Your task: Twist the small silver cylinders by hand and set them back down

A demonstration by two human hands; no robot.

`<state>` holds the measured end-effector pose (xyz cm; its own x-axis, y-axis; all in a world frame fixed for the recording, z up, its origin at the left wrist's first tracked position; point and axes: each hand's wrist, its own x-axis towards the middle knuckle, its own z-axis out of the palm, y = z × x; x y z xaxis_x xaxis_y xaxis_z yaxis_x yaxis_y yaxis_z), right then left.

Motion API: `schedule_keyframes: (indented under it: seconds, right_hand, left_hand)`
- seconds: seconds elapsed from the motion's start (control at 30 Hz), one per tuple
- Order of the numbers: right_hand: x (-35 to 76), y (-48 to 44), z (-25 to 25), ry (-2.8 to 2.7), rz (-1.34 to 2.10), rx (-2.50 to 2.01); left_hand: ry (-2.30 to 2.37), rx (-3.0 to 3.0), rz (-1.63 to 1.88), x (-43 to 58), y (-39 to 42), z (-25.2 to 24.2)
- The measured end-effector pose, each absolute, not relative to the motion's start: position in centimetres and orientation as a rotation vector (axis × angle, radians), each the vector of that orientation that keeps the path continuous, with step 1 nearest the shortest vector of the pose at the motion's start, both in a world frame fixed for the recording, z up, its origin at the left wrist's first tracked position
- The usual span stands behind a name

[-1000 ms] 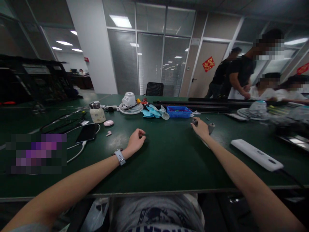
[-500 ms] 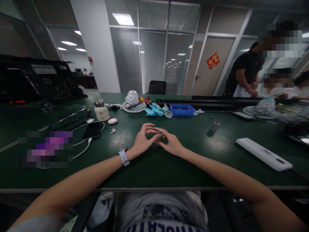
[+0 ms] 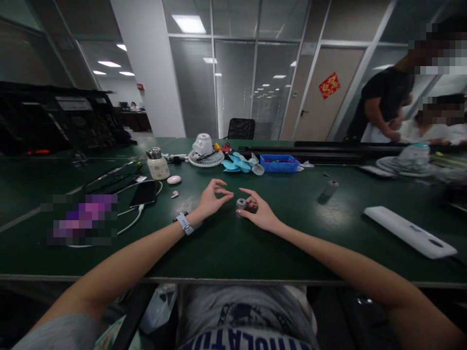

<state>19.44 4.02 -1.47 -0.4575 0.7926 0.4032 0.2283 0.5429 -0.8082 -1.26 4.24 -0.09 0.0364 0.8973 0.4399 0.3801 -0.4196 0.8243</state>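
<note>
My right hand (image 3: pixel 260 211) has its thumb and fingers around a small silver cylindrical motor (image 3: pixel 241 204), which stands upright on the green table with a dark, short shaft on top. The right index finger is stretched out above the motor. Just left of it, apart from the motor, my left hand (image 3: pixel 213 198) hovers with thumb and a fingertip pinched together. Anything between those tips is too small to make out. A similar metal cylinder (image 3: pixel 332 187) stands on the table further right.
Toward the back are a white fan base (image 3: pixel 205 150), light blue fan blades (image 3: pixel 237 162) and a blue tray (image 3: pixel 279 164) of small parts. A bottle (image 3: pixel 158 165), phone (image 3: pixel 143 193) and cable lie left. A white oblong device (image 3: pixel 408 232) lies right. A person (image 3: pixel 386 99) stands beyond.
My left hand has drawn away leftward from the motor, which both hands surrounded before. The motor's top now shows beside my right hand. The view has shifted slightly.
</note>
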Motion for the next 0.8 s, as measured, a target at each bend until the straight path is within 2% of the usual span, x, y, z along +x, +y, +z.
schedule_keyframes:
  seconds: [0.1, 0.27, 0.6, 0.7, 0.8]
  right_hand:
    - [19.5, 3.9, -1.3, -1.978, 0.881, -0.853]
    - [19.7, 3.6, -0.9, -2.039, 0.777, -0.827]
    - [20.3, 4.7, -1.0, -2.120, 0.606, -0.735]
    - [23.0, 7.9, 0.0, -2.003, 0.433, -0.849]
    - [28.0, 12.1, 0.9, -1.806, 0.108, -1.151]
  left_hand:
    - [1.254, 1.862, 1.158, -2.1, 5.0, -1.5]
    - [1.210, 1.904, 1.051, -2.1, 5.1, -2.3]
    - [1.449, 1.786, 1.246, -1.9, 5.4, -2.4]
    - [1.503, 1.757, 1.250, -2.0, 5.6, -2.5]
    - [1.525, 1.778, 1.218, -2.1, 5.5, -2.5]
